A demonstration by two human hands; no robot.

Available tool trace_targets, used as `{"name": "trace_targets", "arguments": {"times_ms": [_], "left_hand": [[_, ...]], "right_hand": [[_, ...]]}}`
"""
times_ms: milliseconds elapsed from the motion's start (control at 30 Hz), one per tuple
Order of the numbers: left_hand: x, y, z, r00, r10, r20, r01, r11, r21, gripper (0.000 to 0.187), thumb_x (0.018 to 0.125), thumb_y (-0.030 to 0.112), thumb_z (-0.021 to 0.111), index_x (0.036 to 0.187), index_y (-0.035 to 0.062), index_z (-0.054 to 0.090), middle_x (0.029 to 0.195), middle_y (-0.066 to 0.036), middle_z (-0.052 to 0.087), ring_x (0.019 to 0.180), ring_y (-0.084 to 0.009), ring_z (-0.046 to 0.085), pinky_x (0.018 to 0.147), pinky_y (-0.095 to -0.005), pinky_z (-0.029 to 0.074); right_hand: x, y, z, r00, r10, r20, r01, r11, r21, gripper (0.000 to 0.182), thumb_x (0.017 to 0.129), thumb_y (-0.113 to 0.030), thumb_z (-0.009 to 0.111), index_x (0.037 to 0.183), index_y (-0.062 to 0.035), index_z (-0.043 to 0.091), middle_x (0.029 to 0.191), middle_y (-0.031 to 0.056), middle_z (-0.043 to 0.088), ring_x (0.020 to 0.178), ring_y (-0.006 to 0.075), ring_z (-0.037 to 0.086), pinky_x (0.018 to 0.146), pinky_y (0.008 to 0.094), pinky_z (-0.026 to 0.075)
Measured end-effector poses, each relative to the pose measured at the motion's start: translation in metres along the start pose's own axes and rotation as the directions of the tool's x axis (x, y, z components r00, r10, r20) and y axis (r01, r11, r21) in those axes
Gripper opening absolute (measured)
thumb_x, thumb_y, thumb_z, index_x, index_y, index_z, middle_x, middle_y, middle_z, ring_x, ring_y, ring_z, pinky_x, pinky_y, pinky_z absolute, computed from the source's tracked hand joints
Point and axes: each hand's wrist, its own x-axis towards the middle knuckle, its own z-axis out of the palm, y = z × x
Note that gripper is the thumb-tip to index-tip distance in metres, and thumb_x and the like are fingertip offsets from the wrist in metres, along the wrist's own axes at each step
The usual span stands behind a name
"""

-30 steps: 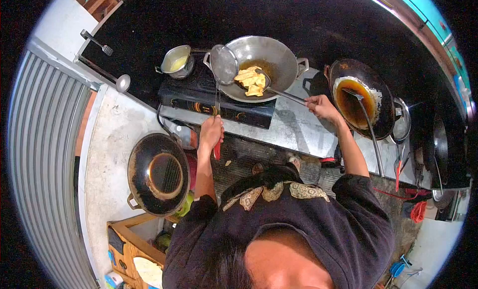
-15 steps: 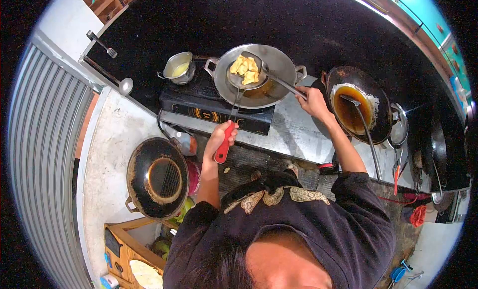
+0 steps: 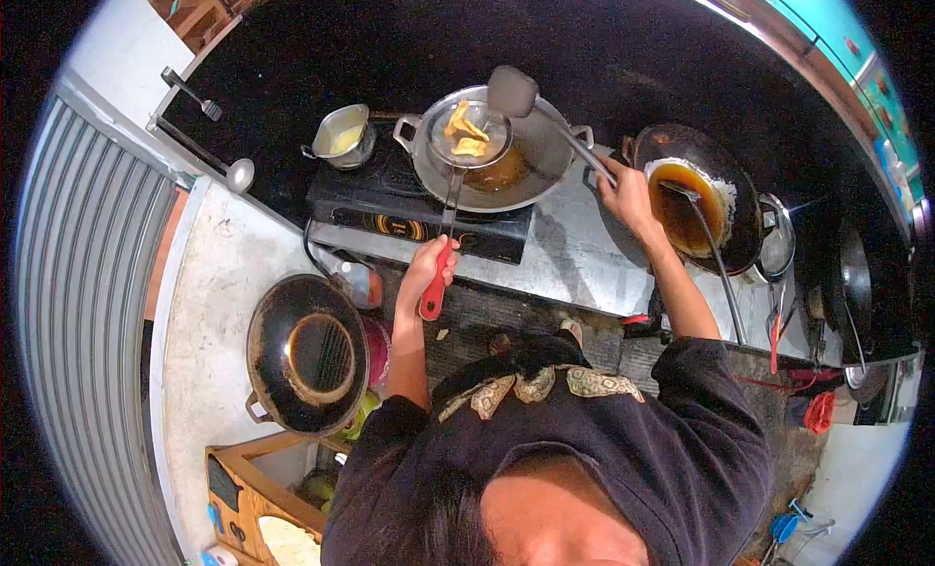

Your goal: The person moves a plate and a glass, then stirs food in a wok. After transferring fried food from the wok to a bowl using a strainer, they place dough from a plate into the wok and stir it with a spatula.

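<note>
My left hand point(image 3: 429, 274) is closed around the red handle of a strainer point(image 3: 450, 201), whose round basket is over the left part of a grey wok point(image 3: 545, 171) on the stove point(image 3: 419, 220). A few golden fried pieces point(image 3: 468, 133) are in the basket. Brown liquid point(image 3: 497, 172) shows in the wok beneath. My right hand point(image 3: 628, 198) grips the handle of a metal spatula point(image 3: 512, 92), its blade raised above the wok's far rim and to the right of the basket.
A small pot point(image 3: 343, 137) with yellowish contents stands left of the wok. At the right is a dark wok point(image 3: 745, 201) of brown liquid with a ladle point(image 3: 721, 264). Another black wok point(image 3: 273, 371) sits on the left counter point(image 3: 200, 303).
The spatula has lifted off the strainer and now stands up and to the right. The fried pieces look fewer and differently arranged. The strainer has shifted slightly left.
</note>
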Motion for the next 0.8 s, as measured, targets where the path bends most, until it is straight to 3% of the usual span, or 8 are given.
{"name": "trace_targets", "arguments": {"times_ms": [67,167,333,533,633,800], "left_hand": [[0.0,0.003,0.001,1.0,0.025,-0.012,-0.025,0.999,0.038,0.033,0.096,0.035,0.044,0.095,0.0028,0.051,0.063,0.001,0.046,0.047,-0.0065,0.043,0.042,-0.0222,0.036],[0.001,0.008,0.003,0.999,0.033,-0.033,-0.03,0.997,0.076,0.034,0.096,0.036,0.043,0.095,0.003,0.051,0.062,0.001,0.046,0.046,-0.0067,0.042,0.041,-0.0224,0.037],[0.009,0.016,-0.006,0.998,0.044,-0.045,-0.039,0.992,0.122,0.031,0.096,0.034,0.043,0.095,0.0039,0.05,0.061,0.001,0.045,0.045,-0.0072,0.042,0.04,-0.0228,0.037],[-0.002,0.026,-0.015,0.997,0.016,-0.08,-0.007,0.993,0.116,0.032,0.096,0.035,0.041,0.095,0.0044,0.05,0.06,0.001,0.044,0.043,-0.0075,0.041,0.039,-0.0234,0.036],[-0.004,0.03,-0.021,0.997,0.003,-0.073,0.006,0.993,0.12,0.032,0.096,0.035,0.041,0.095,0.0045,0.05,0.06,0.001,0.044,0.044,-0.0081,0.041,0.04,-0.024,0.035],[-0.001,0.031,-0.026,0.997,0.0,-0.08,0.007,0.997,0.082,0.032,0.096,0.035,0.042,0.096,0.0041,0.05,0.061,0.001,0.044,0.046,-0.0084,0.041,0.041,-0.0248,0.035]], "right_hand": [[0.006,0.009,0.005,0.998,0.039,-0.051,-0.038,0.999,0.02,0.028,0.077,-0.011,0.059,0.103,-0.0018,0.064,0.078,0.0237,0.063,0.073,0.0373,0.062,0.066,0.0434,0.05],[0.013,0.029,0.023,0.992,0.123,0.026,-0.121,0.99,-0.067,0.028,0.076,-0.009,0.061,0.102,0.0026,0.063,0.082,0.0257,0.062,0.075,0.0394,0.062,0.068,0.0423,0.049],[0.018,0.065,0.076,0.977,0.179,0.119,-0.142,0.953,-0.267,0.023,0.073,-0.01,0.062,0.093,0.0003,0.066,0.078,0.024,0.062,0.078,0.0388,0.061,0.071,0.0441,0.049],[0.023,0.064,0.098,0.965,0.216,0.148,-0.191,0.968,-0.165,0.027,0.072,-0.014,0.065,0.097,-0.0026,0.067,0.082,0.0219,0.065,0.079,0.036,0.063,0.073,0.0415,0.05],[0.028,0.064,0.108,0.932,0.296,0.211,-0.285,0.955,-0.078,0.029,0.073,-0.018,0.067,0.097,-0.001,0.067,0.078,0.0193,0.066,0.073,0.029,0.066,0.068,0.0371,0.051],[0.036,0.052,0.125,0.832,0.412,0.372,-0.475,0.875,0.094,0.03,0.076,-0.02,0.068,0.097,0.0018,0.067,0.068,0.0113,0.065,0.054,0.0158,0.061,0.054,0.0301,0.048]]}}
